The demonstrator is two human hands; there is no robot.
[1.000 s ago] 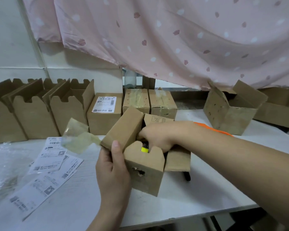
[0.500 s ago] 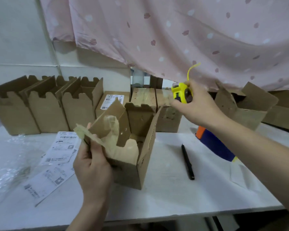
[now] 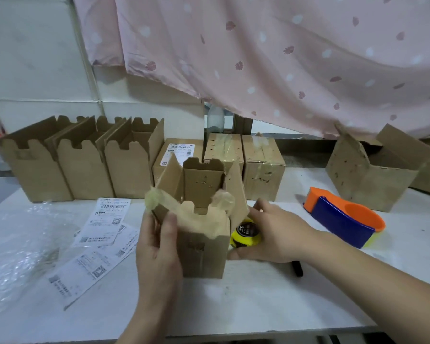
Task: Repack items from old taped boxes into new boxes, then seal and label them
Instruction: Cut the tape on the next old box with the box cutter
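We have one view: head-worn wide-angle, facing forward and down across the table (image 3: 258, 301) toward the curtain (image 3: 283, 58). We're close: left hand (image 3: 159, 252), opened box (image 3: 201, 254), tape measure (image 3: 245, 235), right hand (image 3: 276, 234) sit mid-frame.

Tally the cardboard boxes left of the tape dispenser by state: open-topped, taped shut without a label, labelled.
Open-topped boxes: 4 (three in a row, plus the held box in the left hand)
Taped unlabelled boxes: 2
Labelled box: 1
Total: 7
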